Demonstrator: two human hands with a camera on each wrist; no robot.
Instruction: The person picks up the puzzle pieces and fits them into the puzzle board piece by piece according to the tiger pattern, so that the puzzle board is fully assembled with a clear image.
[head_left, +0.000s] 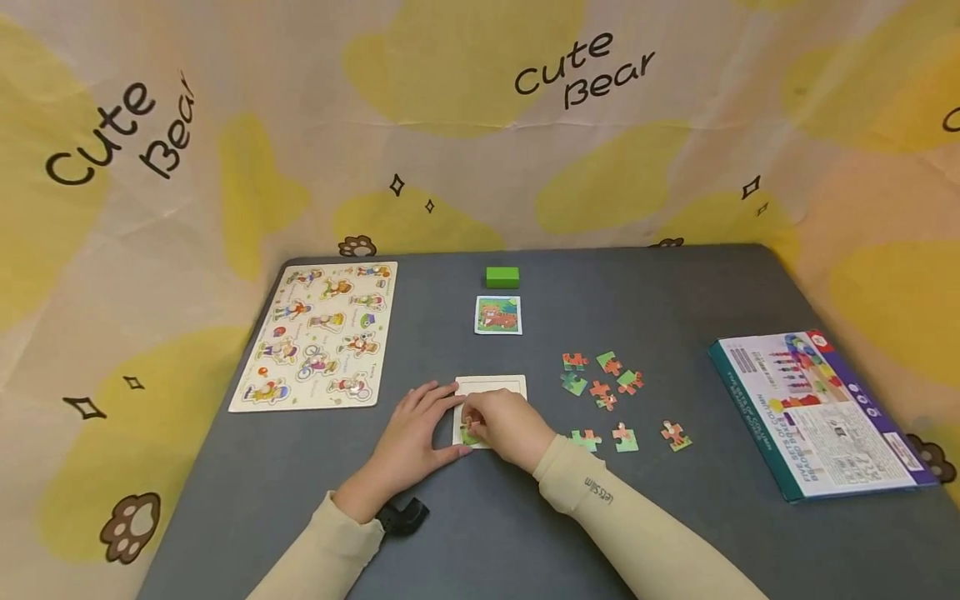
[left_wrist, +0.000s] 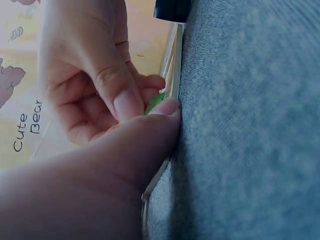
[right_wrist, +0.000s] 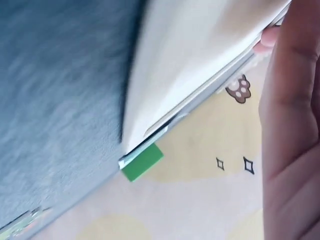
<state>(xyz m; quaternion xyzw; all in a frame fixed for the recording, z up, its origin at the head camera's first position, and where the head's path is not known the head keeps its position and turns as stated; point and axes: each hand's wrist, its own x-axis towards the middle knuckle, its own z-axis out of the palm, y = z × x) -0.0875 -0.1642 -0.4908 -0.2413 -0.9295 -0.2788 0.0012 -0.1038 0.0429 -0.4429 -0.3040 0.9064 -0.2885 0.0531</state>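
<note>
A small white puzzle tray point(head_left: 501, 383) with a raised border lies in front of me, partly covered by my hands. My left hand point(head_left: 408, 433) rests at its left side, fingers stretched along the upper left corner and thumb at the lower left corner. Over the tray, my right hand point(head_left: 510, 425) pinches a green jigsaw piece point(head_left: 468, 435) at the lower left of the tray. In the left wrist view, a bit of the green piece point(left_wrist: 155, 102) shows between the right fingertips and the left thumb. To the right lie several loose orange and green jigsaw pieces point(head_left: 630, 382).
Behind the tray is a picture card point(head_left: 498, 316), with a green block point(head_left: 502, 277) beyond it. A wooden board of bear figures point(head_left: 315, 333) lies at the left. At the right lies a boxed game point(head_left: 817, 417). A patterned cloth point(head_left: 465, 100) hangs behind the table.
</note>
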